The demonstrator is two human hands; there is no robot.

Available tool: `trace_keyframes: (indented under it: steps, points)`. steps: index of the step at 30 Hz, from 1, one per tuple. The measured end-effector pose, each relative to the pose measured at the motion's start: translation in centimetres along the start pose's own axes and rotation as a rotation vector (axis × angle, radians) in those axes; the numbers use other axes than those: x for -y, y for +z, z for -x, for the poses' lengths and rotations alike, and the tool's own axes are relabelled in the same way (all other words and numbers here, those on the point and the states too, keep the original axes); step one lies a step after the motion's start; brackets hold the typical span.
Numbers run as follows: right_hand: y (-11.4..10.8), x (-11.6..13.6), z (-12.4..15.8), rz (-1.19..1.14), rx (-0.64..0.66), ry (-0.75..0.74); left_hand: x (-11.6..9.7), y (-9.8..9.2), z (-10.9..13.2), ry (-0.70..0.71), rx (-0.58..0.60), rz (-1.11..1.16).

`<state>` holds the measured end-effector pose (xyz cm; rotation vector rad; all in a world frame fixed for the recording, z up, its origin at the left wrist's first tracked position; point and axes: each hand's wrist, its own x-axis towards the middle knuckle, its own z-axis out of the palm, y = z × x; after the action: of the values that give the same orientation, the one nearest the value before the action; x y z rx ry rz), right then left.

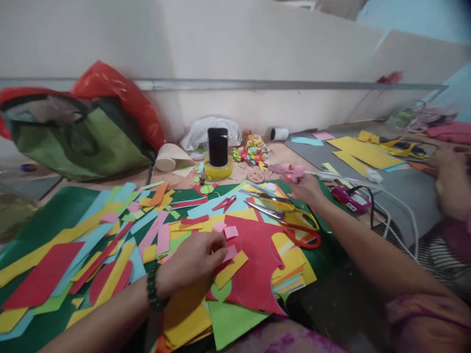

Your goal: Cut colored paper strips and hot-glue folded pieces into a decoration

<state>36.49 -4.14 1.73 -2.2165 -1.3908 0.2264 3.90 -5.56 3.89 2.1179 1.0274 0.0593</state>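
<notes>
My left hand (198, 257), with a dark beaded bracelet on its wrist, is over the paper pile beside small pink squares (231, 232). Its fingers curl together, and what they may hold is too small to tell. My right hand (303, 185) is wrapped round a pink glue gun (289, 170) with a small red light, its nozzle toward the left. Below the left fingers lie a yellow strip (231, 269) and a red sheet (252, 264) with drawn circles. Red-handled scissors (301, 234) and yellow-handled scissors (294, 208) rest on the sheets.
Colored strips (110, 245) cover the green mat (59, 206) at left. A phone (218, 147) stands in a yellow tape roll (219, 169) near the wall. A green bag (81, 142) is back left. White cables and a purple device (350, 198) lie right, near another person's arm (454, 181).
</notes>
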Motion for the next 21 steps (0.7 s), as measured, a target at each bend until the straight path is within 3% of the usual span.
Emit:
trace_keyframes:
  steps: [5,10,13,16,18,21]
  points:
    - [1.3,-0.6,-2.1,0.147,0.186,-0.003,-0.2,-1.3,1.0,0.116,-0.126,0.213]
    - [0.8,-0.3,-2.1,0.314,0.233,-0.018,-0.1,-1.5,0.9,0.023,-0.202,0.578]
    - [-1.1,0.5,-0.2,0.417,0.226,-0.039,-0.2,-1.3,0.8,-0.050,-0.212,0.725]
    - [-3.0,1.9,3.6,0.517,0.132,-0.078,-0.2,-1.1,0.7,-0.069,-0.202,0.812]
    - [-3.5,3.0,6.7,0.453,-0.104,-0.222,-0.2,-0.8,0.5,-0.076,-0.176,0.868]
    - [-2.8,4.8,10.4,0.182,-0.173,-0.701,0.0,-0.2,0.3,-0.118,-0.133,0.943]
